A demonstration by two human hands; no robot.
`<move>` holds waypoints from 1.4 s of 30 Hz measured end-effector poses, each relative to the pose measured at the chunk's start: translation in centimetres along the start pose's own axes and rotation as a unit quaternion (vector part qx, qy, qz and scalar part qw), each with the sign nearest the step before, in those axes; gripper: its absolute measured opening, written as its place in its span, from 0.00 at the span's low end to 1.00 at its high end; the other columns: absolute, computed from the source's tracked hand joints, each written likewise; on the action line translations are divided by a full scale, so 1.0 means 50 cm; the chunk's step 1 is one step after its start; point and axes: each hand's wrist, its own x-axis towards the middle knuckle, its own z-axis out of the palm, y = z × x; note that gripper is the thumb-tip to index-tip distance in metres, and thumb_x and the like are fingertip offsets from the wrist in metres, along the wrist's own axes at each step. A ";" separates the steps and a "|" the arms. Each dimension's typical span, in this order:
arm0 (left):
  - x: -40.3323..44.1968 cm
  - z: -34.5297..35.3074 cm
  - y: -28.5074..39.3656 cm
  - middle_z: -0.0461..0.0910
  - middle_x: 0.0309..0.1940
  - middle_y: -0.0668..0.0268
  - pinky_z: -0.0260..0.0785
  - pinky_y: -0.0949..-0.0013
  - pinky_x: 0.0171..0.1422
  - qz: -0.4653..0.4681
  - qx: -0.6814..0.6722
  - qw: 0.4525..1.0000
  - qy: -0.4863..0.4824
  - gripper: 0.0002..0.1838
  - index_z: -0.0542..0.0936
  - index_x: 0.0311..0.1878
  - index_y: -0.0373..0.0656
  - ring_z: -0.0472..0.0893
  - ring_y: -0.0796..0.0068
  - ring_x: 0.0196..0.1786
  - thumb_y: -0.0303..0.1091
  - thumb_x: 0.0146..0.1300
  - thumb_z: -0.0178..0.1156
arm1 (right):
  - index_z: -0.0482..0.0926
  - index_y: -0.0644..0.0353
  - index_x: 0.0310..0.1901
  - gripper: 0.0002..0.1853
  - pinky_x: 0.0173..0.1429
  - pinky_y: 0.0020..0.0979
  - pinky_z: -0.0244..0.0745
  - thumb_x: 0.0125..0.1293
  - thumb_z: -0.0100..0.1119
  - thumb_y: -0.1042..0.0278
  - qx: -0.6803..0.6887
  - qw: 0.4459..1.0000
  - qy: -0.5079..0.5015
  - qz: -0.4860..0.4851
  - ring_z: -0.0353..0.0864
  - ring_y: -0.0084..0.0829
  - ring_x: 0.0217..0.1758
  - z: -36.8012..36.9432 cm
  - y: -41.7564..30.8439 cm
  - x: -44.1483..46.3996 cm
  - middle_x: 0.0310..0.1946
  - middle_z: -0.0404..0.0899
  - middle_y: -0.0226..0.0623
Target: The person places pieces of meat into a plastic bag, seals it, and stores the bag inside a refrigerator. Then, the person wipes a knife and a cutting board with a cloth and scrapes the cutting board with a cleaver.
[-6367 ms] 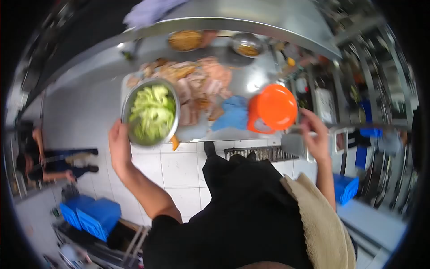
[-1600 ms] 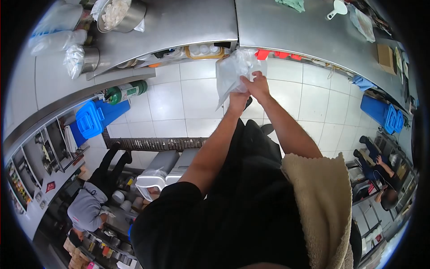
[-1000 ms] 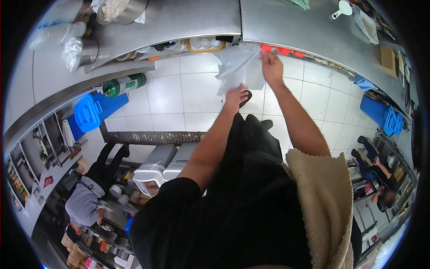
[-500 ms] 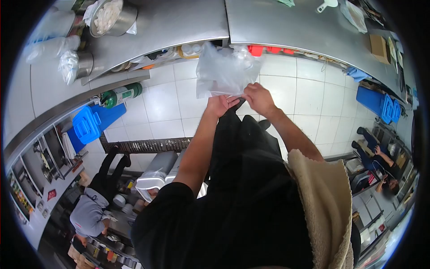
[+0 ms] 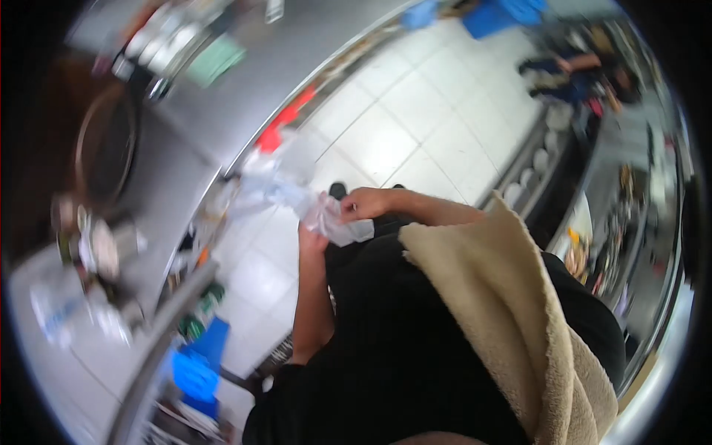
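A clear plastic bag (image 5: 285,185) hangs in front of my dark clothing, above the tiled floor, and its edge is folded over toward me. My left hand (image 5: 313,236) grips the bag from the left, its fingers partly covered by the film. On the other side my right hand (image 5: 365,204) pinches the bag near its rim, fingers bent. Motion blurs the bag's outline, and I cannot make out anything inside it. A beige towel (image 5: 489,274) drapes over my right side.
A steel counter (image 5: 274,74) runs along the left, with a green cloth (image 5: 215,61) on it. Red items (image 5: 276,133) sit below its edge. Blue plastic containers (image 5: 196,371) stand lower left. Another person (image 5: 567,74) is at upper right, near a long dark unit (image 5: 549,178).
The view has swung round, so the counter now slants along the left. My hands have drawn closer to my body with the bag, and its rim now folds over them.
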 end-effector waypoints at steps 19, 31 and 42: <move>0.266 0.608 -0.523 0.77 0.68 0.62 0.67 0.50 0.73 -0.282 0.380 0.854 -0.216 0.22 0.73 0.71 0.44 0.75 0.59 0.69 0.42 0.80 0.50 | 0.85 0.63 0.40 0.14 0.42 0.31 0.76 0.71 0.65 0.59 0.538 0.382 0.751 -0.031 0.80 0.22 0.35 0.194 0.478 -0.706 0.32 0.84 0.32; 0.076 1.027 -1.077 0.81 0.54 0.61 0.76 0.69 0.49 -0.131 0.699 0.540 -0.451 0.23 0.76 0.64 0.38 0.82 0.74 0.48 0.40 0.72 0.66 | 0.74 0.58 0.35 0.16 0.42 0.32 0.72 0.63 0.73 0.59 0.388 0.344 0.853 0.064 0.73 0.25 0.37 0.202 0.659 -1.066 0.30 0.75 0.35; 0.414 1.218 -1.331 0.81 0.39 0.66 0.77 0.71 0.44 -0.190 0.669 0.538 -0.476 0.06 0.75 0.42 0.41 0.81 0.77 0.35 0.21 0.67 0.62 | 0.78 0.56 0.44 0.08 0.48 0.32 0.79 0.77 0.58 0.62 0.556 0.026 0.791 -0.254 0.82 0.27 0.36 0.173 0.771 -1.336 0.34 0.83 0.31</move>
